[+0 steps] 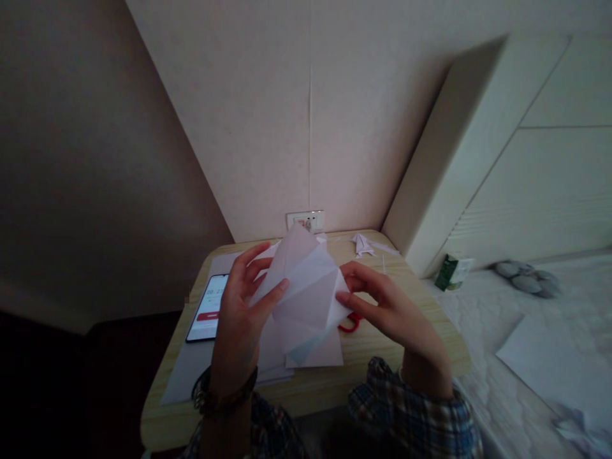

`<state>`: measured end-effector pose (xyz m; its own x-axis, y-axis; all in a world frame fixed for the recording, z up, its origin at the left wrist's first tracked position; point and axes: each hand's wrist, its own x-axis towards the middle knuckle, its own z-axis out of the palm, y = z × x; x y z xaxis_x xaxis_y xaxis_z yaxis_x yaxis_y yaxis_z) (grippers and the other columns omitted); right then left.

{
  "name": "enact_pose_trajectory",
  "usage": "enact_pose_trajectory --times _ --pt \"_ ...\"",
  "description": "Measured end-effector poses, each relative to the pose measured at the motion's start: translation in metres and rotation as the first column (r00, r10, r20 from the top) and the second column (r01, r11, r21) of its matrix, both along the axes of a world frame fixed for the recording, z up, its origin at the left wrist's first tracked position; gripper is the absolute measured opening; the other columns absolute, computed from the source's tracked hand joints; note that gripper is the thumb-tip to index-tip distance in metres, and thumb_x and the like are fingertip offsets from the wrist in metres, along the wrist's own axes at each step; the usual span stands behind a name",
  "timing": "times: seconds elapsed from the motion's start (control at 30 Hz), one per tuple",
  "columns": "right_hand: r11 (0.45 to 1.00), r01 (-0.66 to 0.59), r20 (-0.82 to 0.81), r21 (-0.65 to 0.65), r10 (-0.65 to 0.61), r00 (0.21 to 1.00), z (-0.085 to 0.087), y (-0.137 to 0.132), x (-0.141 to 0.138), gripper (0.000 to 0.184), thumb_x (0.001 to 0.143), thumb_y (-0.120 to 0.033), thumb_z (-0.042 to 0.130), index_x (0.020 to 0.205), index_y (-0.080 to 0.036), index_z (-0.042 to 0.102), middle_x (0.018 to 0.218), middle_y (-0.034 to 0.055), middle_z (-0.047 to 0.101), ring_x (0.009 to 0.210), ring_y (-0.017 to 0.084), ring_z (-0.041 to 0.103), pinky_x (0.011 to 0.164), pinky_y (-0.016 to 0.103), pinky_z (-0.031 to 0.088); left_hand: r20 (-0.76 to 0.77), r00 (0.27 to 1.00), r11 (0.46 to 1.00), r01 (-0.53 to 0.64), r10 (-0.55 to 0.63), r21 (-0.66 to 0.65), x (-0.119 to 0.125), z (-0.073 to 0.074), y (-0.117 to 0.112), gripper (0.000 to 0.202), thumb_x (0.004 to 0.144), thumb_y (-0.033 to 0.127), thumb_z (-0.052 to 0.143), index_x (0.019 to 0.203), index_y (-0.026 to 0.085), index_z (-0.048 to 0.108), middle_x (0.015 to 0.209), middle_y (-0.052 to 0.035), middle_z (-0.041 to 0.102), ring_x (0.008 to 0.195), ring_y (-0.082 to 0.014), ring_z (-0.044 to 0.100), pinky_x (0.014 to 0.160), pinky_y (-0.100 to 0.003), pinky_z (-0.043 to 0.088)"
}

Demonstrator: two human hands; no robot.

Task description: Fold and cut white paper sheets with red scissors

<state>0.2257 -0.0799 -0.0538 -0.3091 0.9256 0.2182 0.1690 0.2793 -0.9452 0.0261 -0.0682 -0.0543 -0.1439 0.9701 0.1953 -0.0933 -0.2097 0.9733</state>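
I hold a creased, partly folded white paper (pixel 306 287) up above a small wooden table (pixel 411 299). My left hand (pixel 241 312) grips its left edge, thumb in front and fingers behind. My right hand (pixel 387 306) pinches its right corner between thumb and fingers. Both sleeves are plaid, and a bracelet sits on my left wrist. Red scissors (pixel 351 325) lie on the table just under the paper, mostly hidden by it.
A lit phone (pixel 209 307) lies at the table's left on flat white sheets (pixel 191 363). A small folded paper figure (pixel 362 243) rests at the back by a wall socket (pixel 306 220). A bed with a headboard (pixel 502 166), a green box (pixel 446 272), grey stones (pixel 526 278) and a sheet (pixel 554 366) is on the right.
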Motion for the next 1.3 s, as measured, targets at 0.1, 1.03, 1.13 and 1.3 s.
enact_pose_trajectory --times 0.1,1.03,1.13,1.3 --pt "0.998 -0.039 -0.014 -0.044 0.038 0.999 -0.001 0.001 -0.003 0.013 0.090 -0.036 0.061 0.098 -0.026 0.062 0.069 -0.0032 0.062 0.053 0.013 0.052 0.046 0.024 0.040 -0.039 0.997 0.998 0.059 -0.060 -0.017 0.000 -0.002 0.001 0.048 0.072 0.022 0.076 0.117 0.026 0.060 0.109 -0.0019 0.068 0.101 -0.0203 0.065 0.086 -0.032 0.053" --pt "0.933 0.325 -0.270 0.152 -0.277 0.922 0.000 0.000 -0.019 0.007 0.086 -0.025 0.068 0.080 -0.023 0.064 0.075 -0.0014 0.063 0.072 0.017 0.059 0.068 0.029 0.047 -0.365 0.930 0.966 0.061 0.036 0.250 -0.003 0.001 -0.003 0.015 0.089 0.027 0.062 0.096 0.031 0.074 0.128 -0.0021 0.059 0.127 -0.0232 0.052 0.094 -0.035 0.054" --pt "0.916 0.357 -0.267 0.184 -0.303 0.915 0.001 -0.001 -0.019 0.007 0.087 -0.022 0.067 0.081 -0.024 0.064 0.076 -0.0017 0.063 0.074 0.016 0.059 0.069 0.029 0.047 -0.394 0.918 0.959 0.147 -0.042 0.241 -0.004 -0.002 -0.004 0.022 0.084 0.029 0.068 0.105 0.034 0.072 0.133 -0.0012 0.057 0.128 -0.0241 0.051 0.104 -0.042 0.048" --pt "0.878 0.415 -0.245 0.238 -0.360 0.900 0.002 -0.001 -0.022 0.005 0.086 -0.020 0.068 0.085 -0.024 0.064 0.079 -0.0015 0.066 0.074 0.016 0.060 0.067 0.028 0.047 -0.440 0.898 0.966 0.114 -0.001 0.230 -0.003 -0.005 -0.004 0.027 0.080 0.025 0.073 0.106 0.033 0.073 0.138 -0.0018 0.053 0.130 -0.0256 0.048 0.109 -0.048 0.043"
